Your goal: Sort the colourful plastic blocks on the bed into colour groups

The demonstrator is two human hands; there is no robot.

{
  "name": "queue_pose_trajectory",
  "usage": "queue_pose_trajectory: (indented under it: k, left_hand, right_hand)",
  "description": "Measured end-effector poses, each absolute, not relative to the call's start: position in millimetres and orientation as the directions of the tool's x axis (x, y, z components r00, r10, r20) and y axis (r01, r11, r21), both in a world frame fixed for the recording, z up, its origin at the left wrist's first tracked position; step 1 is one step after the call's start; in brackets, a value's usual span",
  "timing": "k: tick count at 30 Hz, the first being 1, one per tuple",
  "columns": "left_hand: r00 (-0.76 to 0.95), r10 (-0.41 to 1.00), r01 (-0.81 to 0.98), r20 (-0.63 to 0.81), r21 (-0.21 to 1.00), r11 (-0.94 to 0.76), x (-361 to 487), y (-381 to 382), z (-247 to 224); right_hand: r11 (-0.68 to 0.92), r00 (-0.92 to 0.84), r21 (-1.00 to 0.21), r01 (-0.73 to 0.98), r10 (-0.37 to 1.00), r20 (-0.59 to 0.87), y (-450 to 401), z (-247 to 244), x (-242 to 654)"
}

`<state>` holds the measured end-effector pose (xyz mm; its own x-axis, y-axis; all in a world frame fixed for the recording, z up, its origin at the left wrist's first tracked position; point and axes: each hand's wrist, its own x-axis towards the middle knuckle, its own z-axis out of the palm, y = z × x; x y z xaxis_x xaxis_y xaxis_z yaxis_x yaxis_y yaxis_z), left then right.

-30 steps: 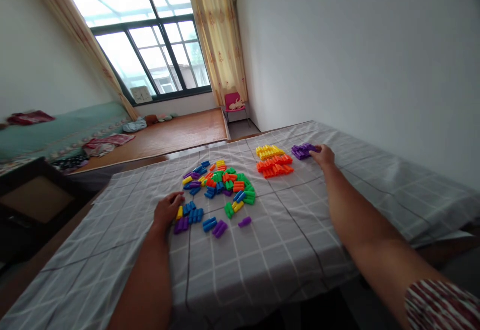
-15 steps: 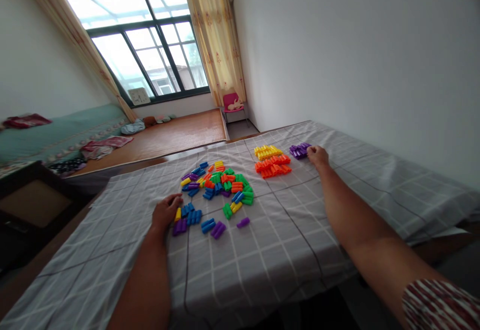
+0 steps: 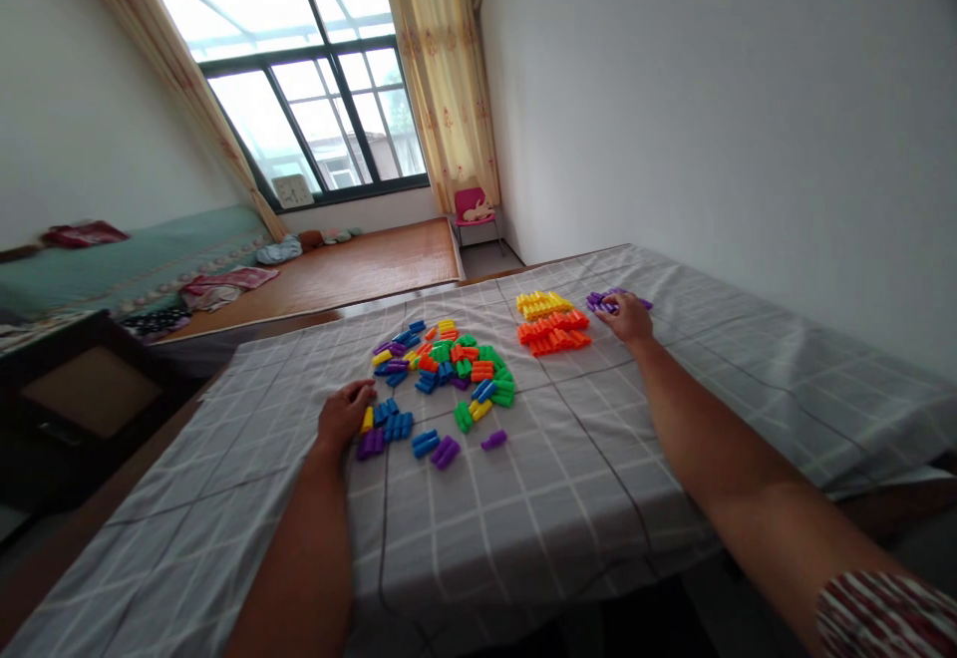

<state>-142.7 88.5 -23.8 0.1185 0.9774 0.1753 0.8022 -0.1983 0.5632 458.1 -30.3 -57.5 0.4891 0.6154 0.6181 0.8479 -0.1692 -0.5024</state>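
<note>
My left hand (image 3: pixel 345 416) rests at the left edge of the mixed pile, fingers loosely bent and apart, holding nothing that I can see. Right beside it lie a yellow piece (image 3: pixel 367 421), blue pieces (image 3: pixel 398 427) and purple pieces (image 3: pixel 371 444). Over on the right, my right hand (image 3: pixel 630 319) is closed at a row of purple plastic pieces (image 3: pixel 598 300), thumb and fingers on them and partly hiding them. Purple also shows past the back of the hand. To its left, yellow pieces (image 3: pixel 544 305) and orange pieces (image 3: pixel 554 333) lie in tight rows.
Blue, green, orange, yellow and purple pieces are mixed in a loose pile (image 3: pixel 449 364) mid-table. A single purple piece (image 3: pixel 494 440) lies nearer me. The table wears a grey checked cloth (image 3: pixel 568 508). Beyond stand a low platform (image 3: pixel 389 257) and a pink chair (image 3: pixel 473 204).
My right hand has moved from the right end of the purple row leftward over it. My left hand stays beside the pile. The whole view has shifted slightly.
</note>
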Motion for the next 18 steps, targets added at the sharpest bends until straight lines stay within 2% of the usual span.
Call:
queue_pose_trajectory:
  k: [6,11,15,18]
  left_hand:
    - [0.115,0.977,0.810,0.181,0.551,-0.198,-141,86,-23]
    - [0.123,0.978,0.799,0.170,0.568,-0.199,-138,83,-24]
    - [0.115,0.979,0.797,0.170,0.572,-0.193,-135,83,-25]
    - [0.114,0.980,0.790,0.162,0.584,-0.189,-133,84,-26]
  right_hand:
    - [-0.182,0.497,-0.498,0.848,0.602,0.625,-34,-54,458]
    - [-0.129,0.461,-0.472,0.872,0.542,0.703,-35,-30,429]
    - [0.098,0.254,-0.418,0.903,0.662,0.705,-23,-3,357]
    - [0.350,-0.051,-0.390,0.851,0.796,0.603,-8,12,276]
